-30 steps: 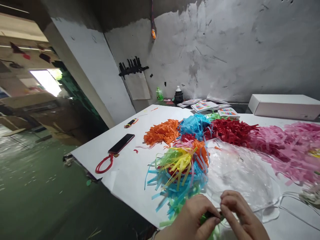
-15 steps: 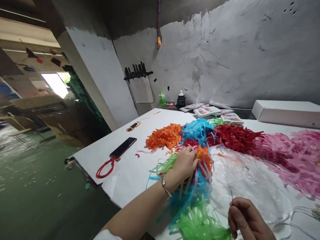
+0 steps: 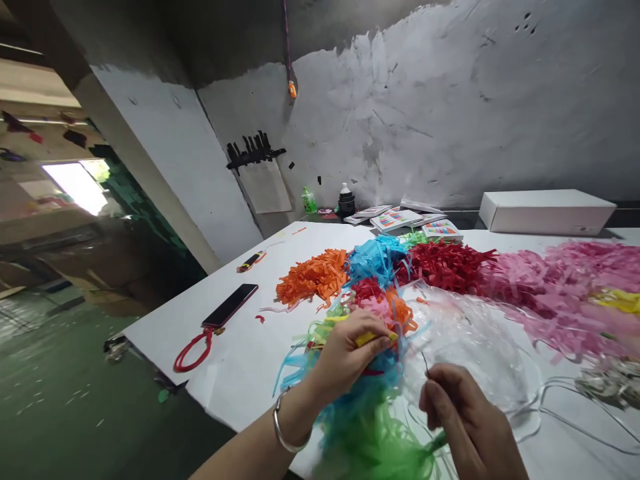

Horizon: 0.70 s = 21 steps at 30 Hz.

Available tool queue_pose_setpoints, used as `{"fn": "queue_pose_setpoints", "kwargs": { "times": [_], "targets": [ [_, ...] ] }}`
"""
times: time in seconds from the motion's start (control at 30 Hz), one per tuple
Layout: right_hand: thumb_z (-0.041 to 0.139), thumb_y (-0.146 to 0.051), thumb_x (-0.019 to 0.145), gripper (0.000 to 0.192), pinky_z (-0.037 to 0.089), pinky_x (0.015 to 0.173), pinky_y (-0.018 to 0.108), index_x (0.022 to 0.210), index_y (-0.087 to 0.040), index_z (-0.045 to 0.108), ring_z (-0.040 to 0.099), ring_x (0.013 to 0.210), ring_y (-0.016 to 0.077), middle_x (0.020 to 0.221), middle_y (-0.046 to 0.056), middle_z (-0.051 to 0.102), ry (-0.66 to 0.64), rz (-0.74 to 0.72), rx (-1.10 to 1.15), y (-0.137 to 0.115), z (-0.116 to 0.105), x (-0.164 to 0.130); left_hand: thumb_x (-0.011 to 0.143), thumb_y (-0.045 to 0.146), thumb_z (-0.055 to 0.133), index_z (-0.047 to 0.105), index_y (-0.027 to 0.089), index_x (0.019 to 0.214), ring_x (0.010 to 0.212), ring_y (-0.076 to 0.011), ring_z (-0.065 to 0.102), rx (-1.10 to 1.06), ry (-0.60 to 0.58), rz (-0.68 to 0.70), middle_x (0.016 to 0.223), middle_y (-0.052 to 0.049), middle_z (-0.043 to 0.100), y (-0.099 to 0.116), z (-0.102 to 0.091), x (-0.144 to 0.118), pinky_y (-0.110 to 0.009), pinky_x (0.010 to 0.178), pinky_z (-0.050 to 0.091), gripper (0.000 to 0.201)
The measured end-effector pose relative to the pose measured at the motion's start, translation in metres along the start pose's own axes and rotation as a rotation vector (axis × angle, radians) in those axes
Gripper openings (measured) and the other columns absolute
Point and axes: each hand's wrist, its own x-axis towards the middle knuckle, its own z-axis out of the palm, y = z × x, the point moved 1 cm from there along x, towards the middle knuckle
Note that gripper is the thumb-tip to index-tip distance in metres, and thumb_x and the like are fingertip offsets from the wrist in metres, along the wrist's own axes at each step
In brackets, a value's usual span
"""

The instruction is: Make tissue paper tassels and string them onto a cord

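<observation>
My left hand (image 3: 350, 347), a silver bangle at its wrist, pinches a yellow tassel (image 3: 369, 339) between thumb and fingers. It is over a mixed heap of cut tassels, among them orange ones (image 3: 401, 312) and light blue strips (image 3: 295, 370). At the lower right, my right hand (image 3: 463, 413) is closed on a thin needle or wire (image 3: 425, 362) whose tip points up. Below that hand lies a blurred green tassel (image 3: 375, 433), its narrow twisted end close to the fingers. Whether the right hand also grips this end, I cannot tell.
Behind the heap lie orange (image 3: 313, 277), blue (image 3: 377, 260), dark red (image 3: 447, 267) and pink (image 3: 545, 280) tassel piles. A clear plastic bag (image 3: 465, 340) and white cord (image 3: 575, 427) are on the right. A phone (image 3: 231, 305), a cutter (image 3: 251, 261) and a white box (image 3: 547, 212) share the table.
My left hand has come up out of the mixed heap with a yellow tassel in its fingers. My right hand still holds the needle or wire. The whole view has swung slightly right.
</observation>
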Motion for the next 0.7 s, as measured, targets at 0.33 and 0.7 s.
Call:
{"fn": "queue_pose_setpoints", "kwargs": {
  "times": [0.33, 0.7],
  "targets": [
    [0.046, -0.041, 0.100, 0.025, 0.052, 0.059, 0.021, 0.100, -0.022, 0.062, 0.063, 0.058, 0.0125, 0.075, 0.000, 0.066, 0.140, -0.159, -0.155, 0.003, -0.006, 0.019, 0.093, 0.018, 0.060, 0.073, 0.022, 0.098, 0.098, -0.0251, 0.063, 0.622, -0.167, 0.146, 0.099, -0.006, 0.074, -0.034, -0.002, -0.008, -0.045, 0.097, 0.043, 0.014],
    [0.058, -0.053, 0.091, 0.031, 0.052, 0.054, 0.018, 0.094, -0.024, 0.065, 0.062, 0.055, 0.0122, 0.068, -0.001, 0.065, 0.245, 0.057, -0.045, -0.001, -0.031, -0.008, 0.095, 0.015, 0.047, 0.059, 0.021, 0.127, 0.124, -0.0321, 0.053, 0.660, 0.116, 0.035, 0.133, -0.014, 0.058, -0.012, -0.034, -0.018, -0.049, 0.105, 0.043, 0.035]
  ]
}}
